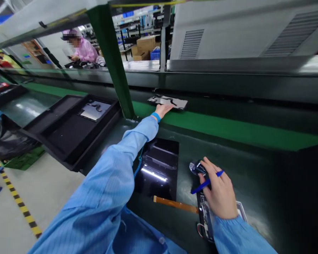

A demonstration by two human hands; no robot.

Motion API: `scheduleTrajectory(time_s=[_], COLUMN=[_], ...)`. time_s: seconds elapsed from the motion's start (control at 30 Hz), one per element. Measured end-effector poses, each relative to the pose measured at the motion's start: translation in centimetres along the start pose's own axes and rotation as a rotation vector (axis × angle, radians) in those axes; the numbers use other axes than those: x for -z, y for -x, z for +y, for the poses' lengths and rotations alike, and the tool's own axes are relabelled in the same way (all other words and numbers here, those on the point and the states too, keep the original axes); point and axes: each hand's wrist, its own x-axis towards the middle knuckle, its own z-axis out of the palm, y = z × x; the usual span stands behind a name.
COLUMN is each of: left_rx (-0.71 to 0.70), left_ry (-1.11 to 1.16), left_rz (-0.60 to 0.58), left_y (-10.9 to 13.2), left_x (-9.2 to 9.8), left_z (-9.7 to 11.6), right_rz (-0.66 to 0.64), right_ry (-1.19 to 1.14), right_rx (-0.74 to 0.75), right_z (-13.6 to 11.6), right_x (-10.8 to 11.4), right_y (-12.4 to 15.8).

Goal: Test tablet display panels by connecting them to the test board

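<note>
My left hand reaches far forward in a blue sleeve and rests on the near edge of a flat grey panel lying on the conveyor belt; its fingers lie flat. My right hand sits near me on a dark board assembly, fingers curled round a blue pen-like tool. Just beyond its fingertips stands a small round metal part. An orange flat cable runs from that assembly towards a glossy black screen.
A green post stands left of my left arm. A black tray holding another grey panel sits at left. A grey machine housing is behind the belt. Another person in pink works far back left.
</note>
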Motion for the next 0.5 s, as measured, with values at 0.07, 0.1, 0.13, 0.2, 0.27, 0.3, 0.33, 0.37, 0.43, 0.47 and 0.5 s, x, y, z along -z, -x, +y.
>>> scheduleTrajectory(time_s=[0.07, 0.1, 0.13, 0.2, 0.27, 0.3, 0.33, 0.37, 0.43, 0.47, 0.5], left_rx=[-0.016, -0.029, -0.046, -0.084, -0.104, -0.123, -0.24, -0.346, -0.473, -0.531, -0.583], left_ry=[-0.071, -0.117, -0.169, -0.281, -0.385, -0.465, -0.709, -0.922, -1.211, -1.297, -1.351], left_rz=[-0.089, -0.142, -0.204, -0.357, -0.544, -0.661, -0.839, -0.927, -0.969, -0.949, -0.92], left_y=[0.7, 1.6, 3.0, 7.3, 13.2, 16.3, 19.3, 22.1, 26.5, 28.0, 29.2], left_x=[0.7, 1.3, 2.0, 3.8, 6.1, 7.4, 8.6, 9.7, 11.5, 12.3, 13.1], left_z=[0.3, 0.4, 0.4, -0.1, -1.7, -2.9, -4.2, -5.7, -8.6, -9.9, -11.1], right_rz=[-0.011, -0.016, -0.019, -0.004, 0.07, 0.109, 0.121, 0.09, -0.105, -0.235, -0.36], right_ry=[0.005, 0.01, 0.015, 0.014, 0.005, -0.004, -0.023, -0.056, -0.16, -0.217, -0.268], right_rx=[-0.017, -0.028, -0.038, -0.051, -0.05, -0.033, -0.001, 0.04, 0.109, 0.119, 0.106], right_z=[-0.2, -0.3, -0.4, -0.7, -1.3, -1.8, -2.3, -2.9, -4.2, -4.8, -5.3], right_x=[0.0, 0.1, 0.1, 0.5, 1.1, 1.5, 2.0, 2.4, 3.0, 3.3, 3.4], right_y=[-0.1, -0.1, -0.2, -0.4, -0.4, -0.4, -0.3, -0.1, 0.3, 0.6, 0.9])
